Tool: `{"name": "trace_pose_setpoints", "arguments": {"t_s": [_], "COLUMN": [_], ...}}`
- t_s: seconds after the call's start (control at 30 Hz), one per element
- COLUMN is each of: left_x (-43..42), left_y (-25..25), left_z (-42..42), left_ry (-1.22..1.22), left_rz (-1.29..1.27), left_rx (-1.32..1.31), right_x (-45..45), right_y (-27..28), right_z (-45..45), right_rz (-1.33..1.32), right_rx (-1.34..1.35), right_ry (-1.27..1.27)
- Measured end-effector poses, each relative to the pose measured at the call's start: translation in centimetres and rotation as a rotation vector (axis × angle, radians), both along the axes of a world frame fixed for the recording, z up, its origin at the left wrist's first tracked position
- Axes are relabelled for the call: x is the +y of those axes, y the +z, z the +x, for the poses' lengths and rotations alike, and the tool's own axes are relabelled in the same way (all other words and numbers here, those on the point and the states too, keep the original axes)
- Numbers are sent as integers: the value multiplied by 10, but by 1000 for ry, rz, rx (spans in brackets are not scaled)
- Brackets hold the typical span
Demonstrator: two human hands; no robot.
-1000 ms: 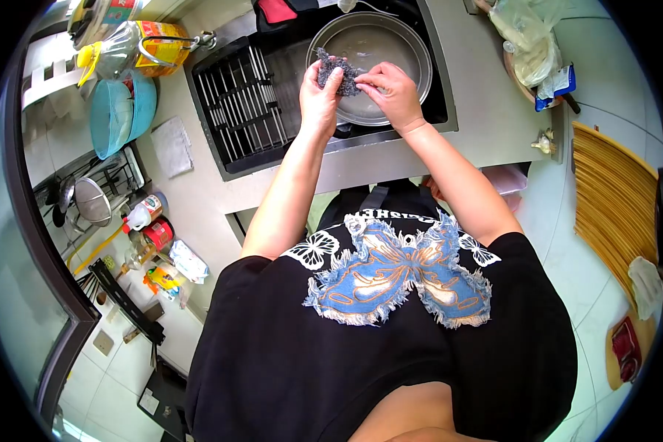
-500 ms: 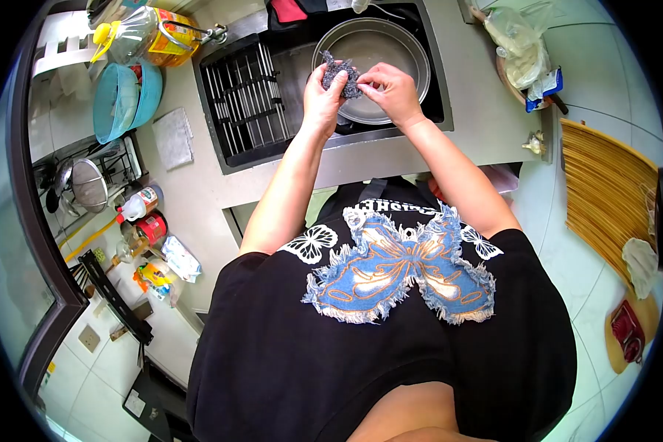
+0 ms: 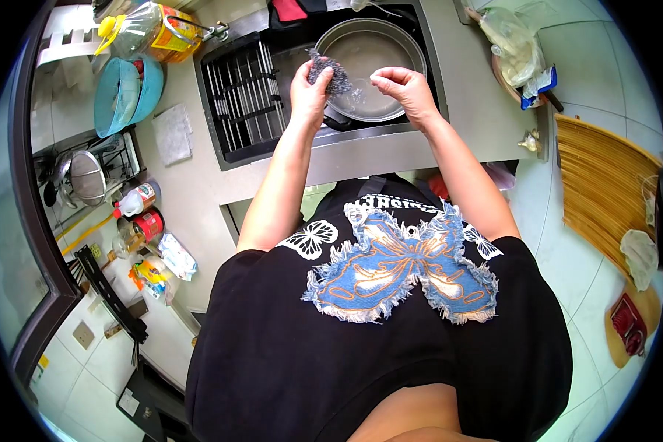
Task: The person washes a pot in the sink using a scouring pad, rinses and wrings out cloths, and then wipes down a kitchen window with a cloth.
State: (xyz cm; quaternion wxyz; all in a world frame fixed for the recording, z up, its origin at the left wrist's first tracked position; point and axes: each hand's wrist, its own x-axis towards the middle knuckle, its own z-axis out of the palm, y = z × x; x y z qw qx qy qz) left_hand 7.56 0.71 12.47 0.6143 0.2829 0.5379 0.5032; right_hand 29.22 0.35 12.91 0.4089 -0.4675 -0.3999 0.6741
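My left hand (image 3: 309, 94) is closed around a dark grey, stringy scouring pad (image 3: 336, 79), gripped between thumb and fingers over the left edge of a round metal pan (image 3: 379, 103). A few loose strands hang off the pad's right side. To the right, over the pan, my right hand (image 3: 411, 93) is apart from the pad, with thumb and fingertips pinched together. Whatever the pinch may hold is too small to make out. The pan sits in the dark sink (image 3: 436, 92), and its black handle (image 3: 337, 120) points toward me.
A slatted drying rack (image 3: 236, 96) covers the sink's left side. On the left counter are a grey cloth (image 3: 172, 135), blue basket (image 3: 109, 96), oil bottle (image 3: 141, 33) and several bottles. A plastic bag (image 3: 519, 55) lies at the right, near a bamboo mat (image 3: 604, 184).
My hands have moved apart: the left, with the scouring pad, went left, and the right moved right, off the pad. Loose strands now show beside the pad.
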Motion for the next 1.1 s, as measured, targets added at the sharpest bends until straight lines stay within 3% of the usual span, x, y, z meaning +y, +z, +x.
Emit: {"name": "trace_pose_setpoints", "arguments": {"t_s": [0.2,0.37,0.53,0.6,0.63,0.7,0.73,0.8,0.83,0.93,0.97,1.1], "left_x": [-3,0,13,14,13,13,13,15,21,28,30,30], "left_y": [-23,-25,-27,-24,-20,-12,-11,-3,6,18,18,10], "left_z": [-18,-15,-14,-13,-8,1,6,16,-3,-1,-1,-5], "left_ry": [-2,-64,-137,-158,-169,-198,-200,-214,-227,-261,-268,-262], "left_rz": [-31,-83,-110,-132,-140,-153,-157,-161,-165,-145,-145,-152], "left_rx": [33,15,-21,-9,15,74,87,135,111,161,170,153], "right_x": [-31,-87,-165,-189,-198,-208,-208,-200,-189,-206,-191,-191], "right_y": [8,-4,-35,-37,-45,-71,-92,-136,-127,-269,-213,-151], "right_z": [55,123,202,226,236,254,259,267,260,301,288,286], "right_rz": [-65,-93,34,-144,-152,-480,-486,-618,-691,-863,-883,-705], "right_rx": [76,24,-591,-776,-772,-1087,-1077,-1440,-1512,-1578,-1530,-1299], "right_ry": [-128,-434,-1009,-1138,-1142,-1005,-1005,-584,-258,-278,-63,-187]}}
